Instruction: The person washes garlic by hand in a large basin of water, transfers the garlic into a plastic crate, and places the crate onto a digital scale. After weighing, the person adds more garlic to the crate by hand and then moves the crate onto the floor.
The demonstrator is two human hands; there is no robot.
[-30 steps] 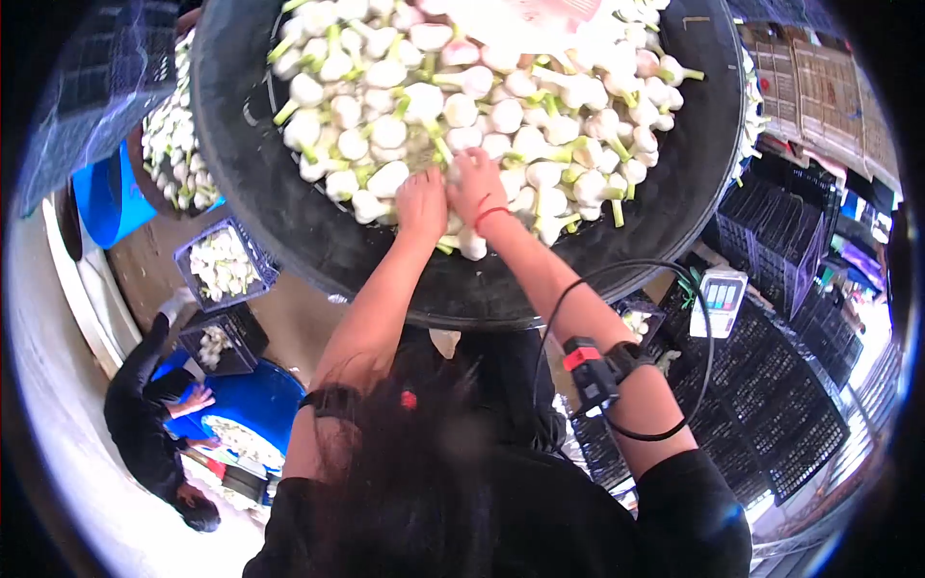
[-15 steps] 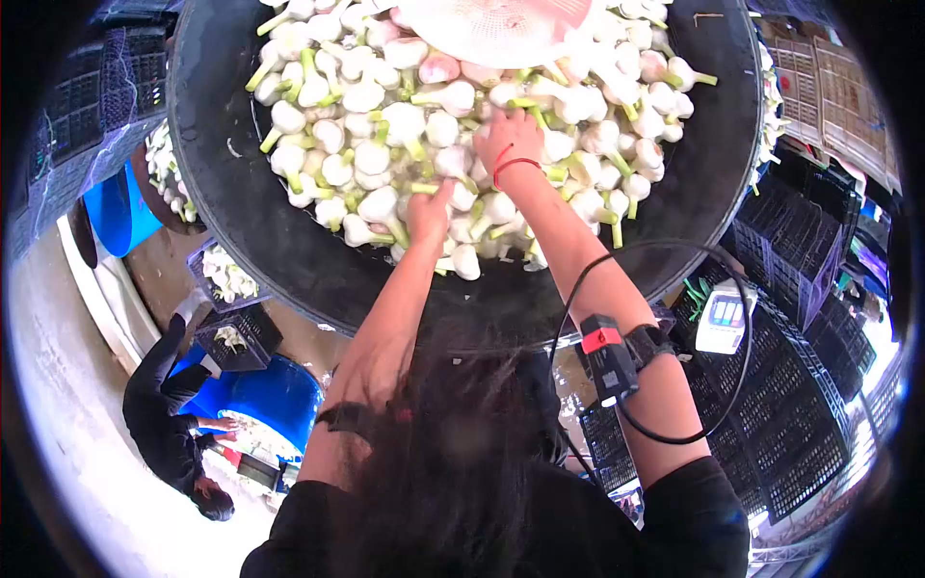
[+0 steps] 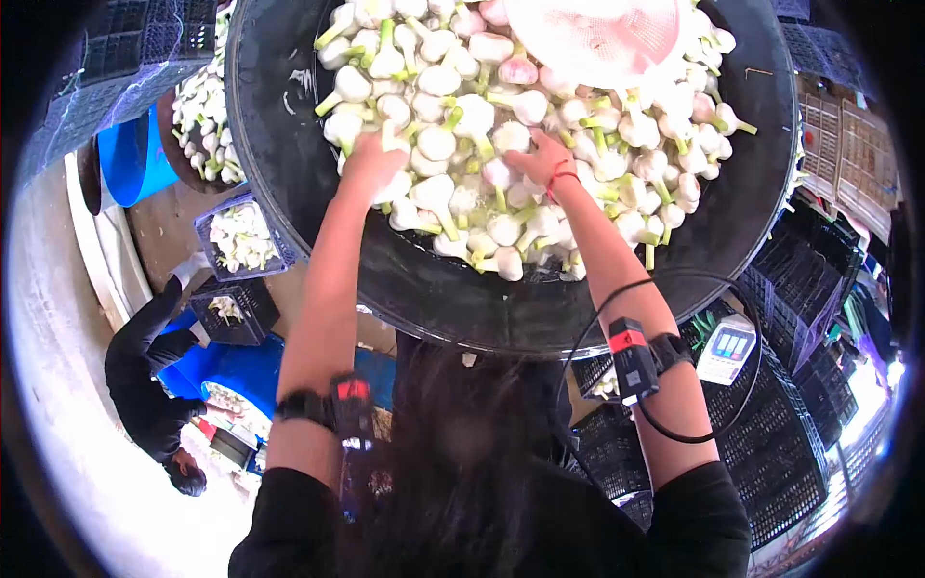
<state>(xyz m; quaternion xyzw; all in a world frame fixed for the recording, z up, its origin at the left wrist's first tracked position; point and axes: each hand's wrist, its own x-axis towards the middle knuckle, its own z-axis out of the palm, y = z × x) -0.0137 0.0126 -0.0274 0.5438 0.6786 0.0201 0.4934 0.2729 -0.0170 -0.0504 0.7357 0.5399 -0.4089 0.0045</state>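
Observation:
White garlic bulbs (image 3: 436, 143) with short green stems float in a large black tub (image 3: 289, 193) of water. My left hand (image 3: 374, 166) reaches in among the bulbs on the left side; its fingertips are blurred and partly hidden by garlic. My right hand (image 3: 546, 162), with a red cord on the wrist, is among the bulbs nearer the middle. Its thumb and fingers are apart, close beside a garlic bulb (image 3: 511, 138). A pink-white perforated basket (image 3: 617, 39) rests on the garlic at the far side of the tub.
At left stand a crate of garlic (image 3: 241, 236), a dark crate (image 3: 236, 313) and a blue barrel (image 3: 145, 159). A person in black (image 3: 149, 376) works at lower left. A white scale-like device (image 3: 727, 349) and black crates (image 3: 771, 453) are at right.
My left hand has moved left and slightly up, away from my right hand. My right hand now has its thumb spread. The view has shifted, so the tub appears further right and lower.

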